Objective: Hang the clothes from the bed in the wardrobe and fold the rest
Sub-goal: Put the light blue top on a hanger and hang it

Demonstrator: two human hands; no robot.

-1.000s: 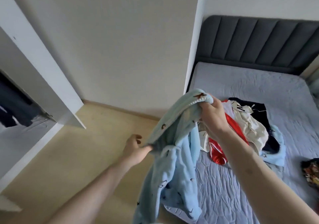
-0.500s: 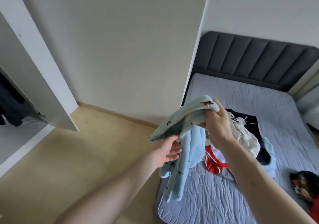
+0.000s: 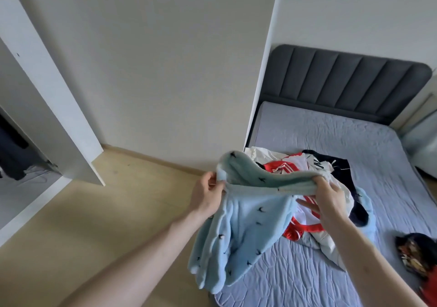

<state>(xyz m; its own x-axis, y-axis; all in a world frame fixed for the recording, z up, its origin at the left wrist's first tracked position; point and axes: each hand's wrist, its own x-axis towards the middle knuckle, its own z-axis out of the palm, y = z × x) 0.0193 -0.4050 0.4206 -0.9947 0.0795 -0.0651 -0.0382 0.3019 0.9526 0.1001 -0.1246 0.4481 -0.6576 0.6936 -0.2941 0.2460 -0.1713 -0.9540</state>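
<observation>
Pale-blue fleece garment (image 3: 238, 224), top edge stretched left-right, body hanging down, left hand (image 3: 208, 194) and right hand (image 3: 328, 200) pinching it.

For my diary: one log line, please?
left hand: grips light blue garment | right hand: grips it | pile of clothes: on bed

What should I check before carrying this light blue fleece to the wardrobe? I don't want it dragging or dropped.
1. Left hand pinches the light blue fleece: ok.
2. Right hand grips its upper edge: ok.
3. Fleece lifted free of the clothes pile: cannot tell.
4. Lower hem off the bed: cannot tell.
5. Wardrobe open: ok.
6. Hanger in sight: not ok.
</observation>
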